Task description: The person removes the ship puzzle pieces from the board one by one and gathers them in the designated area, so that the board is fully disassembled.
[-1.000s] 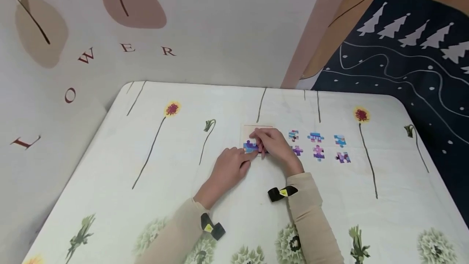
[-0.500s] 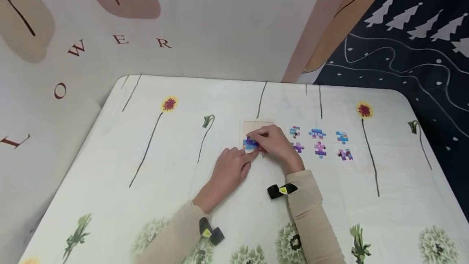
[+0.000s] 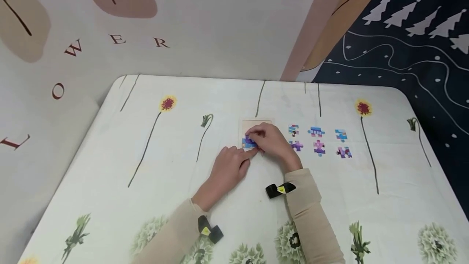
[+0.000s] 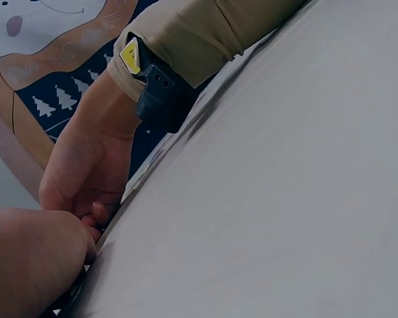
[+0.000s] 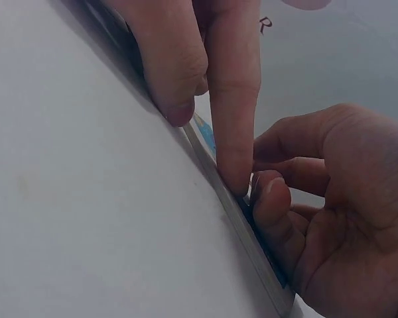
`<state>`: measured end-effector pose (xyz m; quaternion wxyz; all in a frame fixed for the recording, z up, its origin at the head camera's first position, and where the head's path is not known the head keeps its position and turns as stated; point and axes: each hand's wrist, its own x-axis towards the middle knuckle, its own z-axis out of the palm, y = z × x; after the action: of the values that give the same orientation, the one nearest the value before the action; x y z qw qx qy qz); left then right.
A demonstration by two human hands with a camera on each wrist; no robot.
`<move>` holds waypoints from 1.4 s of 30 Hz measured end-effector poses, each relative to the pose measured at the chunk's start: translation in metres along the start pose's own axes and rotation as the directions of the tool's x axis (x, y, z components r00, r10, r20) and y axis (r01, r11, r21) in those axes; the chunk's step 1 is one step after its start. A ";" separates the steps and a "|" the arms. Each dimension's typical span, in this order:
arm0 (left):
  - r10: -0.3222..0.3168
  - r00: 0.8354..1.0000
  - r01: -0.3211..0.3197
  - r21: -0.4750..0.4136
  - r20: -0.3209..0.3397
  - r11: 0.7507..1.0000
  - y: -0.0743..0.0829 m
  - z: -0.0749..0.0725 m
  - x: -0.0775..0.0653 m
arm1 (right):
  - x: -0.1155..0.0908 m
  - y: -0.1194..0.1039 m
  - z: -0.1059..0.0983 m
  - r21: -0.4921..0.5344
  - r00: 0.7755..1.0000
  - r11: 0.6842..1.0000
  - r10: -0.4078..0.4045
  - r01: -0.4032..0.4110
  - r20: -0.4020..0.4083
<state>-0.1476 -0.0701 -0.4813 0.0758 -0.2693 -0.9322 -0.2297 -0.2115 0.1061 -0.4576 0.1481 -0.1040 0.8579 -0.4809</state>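
A shallow puzzle board [image 3: 257, 122] with a pale frame lies flat at the middle of the table. In its near left part sits a blue and purple puzzle section [image 3: 248, 143]. My left hand [image 3: 229, 168] comes from the front left, its extended index finger touching the near side of the board. My right hand [image 3: 275, 144] bends over the board; its thumb and index finger pinch a purple puzzle piece [image 3: 247, 138] at the section's upper edge. In the right wrist view, the left index finger [image 5: 233, 126] presses near the board's rim [image 5: 232, 218], beside the right thumb [image 5: 272, 199]. Fingers hide the board's right part.
Several loose puzzle pieces [image 3: 319, 147] lie in two rows right of the board. A white tablecloth [image 3: 172, 141] with printed flowers covers the table. Behind stands a printed wall [image 3: 220, 23]. Both wrists wear black camera straps [image 3: 280, 190].
The right fingers have lowered and shifted left onto the purple piece beside the blue section. The left hand keeps its place at the board. The head view has tilted slightly.
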 end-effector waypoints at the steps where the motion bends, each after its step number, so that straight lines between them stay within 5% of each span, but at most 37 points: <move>1: 0.000 1.000 0.000 -0.002 -0.002 1.000 0.000 0.000 0.000 | 0.000 0.000 0.000 0.001 1.000 1.000 -0.002 0.002 0.001; 36: -0.012 1.000 0.012 -0.037 0.012 0.999 -0.001 -0.002 0.001 | -0.001 0.003 -0.004 0.141 0.999 0.990 0.004 -0.009 0.037; 42: -0.023 0.999 0.024 -0.051 0.028 0.998 0.000 -0.003 0.001 | 0.000 0.005 -0.004 0.189 0.998 0.981 -0.046 0.037 0.047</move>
<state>-0.1486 -0.0714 -0.4786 0.0532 -0.2632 -0.9301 -0.2506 -0.2129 0.1116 -0.4597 0.1690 -0.1197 0.8022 -0.5599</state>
